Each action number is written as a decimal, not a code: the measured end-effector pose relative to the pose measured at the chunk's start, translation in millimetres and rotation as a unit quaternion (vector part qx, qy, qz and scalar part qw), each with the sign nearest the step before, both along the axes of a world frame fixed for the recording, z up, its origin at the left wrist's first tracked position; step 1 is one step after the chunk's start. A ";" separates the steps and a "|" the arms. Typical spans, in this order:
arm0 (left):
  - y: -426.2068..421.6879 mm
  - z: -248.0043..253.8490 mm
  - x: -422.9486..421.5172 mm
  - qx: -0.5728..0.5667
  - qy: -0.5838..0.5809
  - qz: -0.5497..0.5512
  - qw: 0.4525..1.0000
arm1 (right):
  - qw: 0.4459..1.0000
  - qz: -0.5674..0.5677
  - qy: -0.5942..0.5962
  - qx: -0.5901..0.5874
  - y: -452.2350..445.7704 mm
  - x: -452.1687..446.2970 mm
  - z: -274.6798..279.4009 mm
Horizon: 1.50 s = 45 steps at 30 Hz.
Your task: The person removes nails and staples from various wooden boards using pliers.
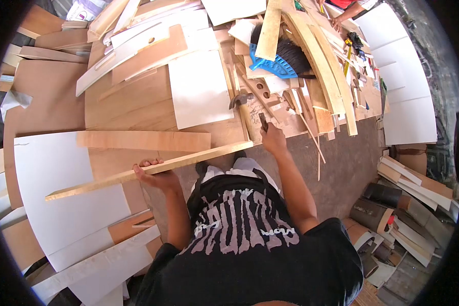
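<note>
My left hand [157, 175] is closed around a long pale wooden strip [188, 162], gripping it near its middle. The strip slants up to the right, and its right end lies by the near edge of the workbench. My right hand [274, 139] is closed on a short dark tool [263, 122] whose kind I cannot make out; its end sticks up above the fist. Just left of that hand a claw hammer [245, 115] with a wooden handle lies on the bench, its head pointing away from me.
The workbench [132, 104] carries a white panel [199, 92], a flat wooden board [148, 140], long planks [319, 66] and a blue brush [273, 62]. Another person's hand [336, 24] is at the far right. Offcuts [408, 224] are piled on the floor at right.
</note>
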<state>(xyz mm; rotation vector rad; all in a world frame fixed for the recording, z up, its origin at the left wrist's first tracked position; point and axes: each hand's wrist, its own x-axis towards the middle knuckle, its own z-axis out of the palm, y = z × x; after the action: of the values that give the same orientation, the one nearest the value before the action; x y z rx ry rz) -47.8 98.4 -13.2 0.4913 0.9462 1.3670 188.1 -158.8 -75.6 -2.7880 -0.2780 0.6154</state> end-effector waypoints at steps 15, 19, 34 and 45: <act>40.3 26.2 -36.8 0.043 -0.018 0.001 0.999 | 0.961 0.090 -0.049 0.258 20.9 -93.4 105.1; 47.8 22.0 -46.6 0.052 -0.024 0.014 0.998 | 0.971 0.087 -0.041 0.218 36.9 -110.0 108.3; 56.0 14.5 -65.6 0.086 -0.019 -0.002 0.996 | 0.977 0.083 -0.050 0.192 62.9 -134.3 100.1; 55.2 -11.0 -54.2 0.117 -0.008 -0.107 0.987 | 0.932 0.045 0.026 0.358 51.6 -106.1 108.8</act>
<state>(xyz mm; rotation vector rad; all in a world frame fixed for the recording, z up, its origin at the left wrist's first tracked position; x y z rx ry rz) -102.0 153.6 -24.2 0.7382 0.7005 1.2887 82.1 -107.1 33.2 -2.0603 -0.5037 0.4789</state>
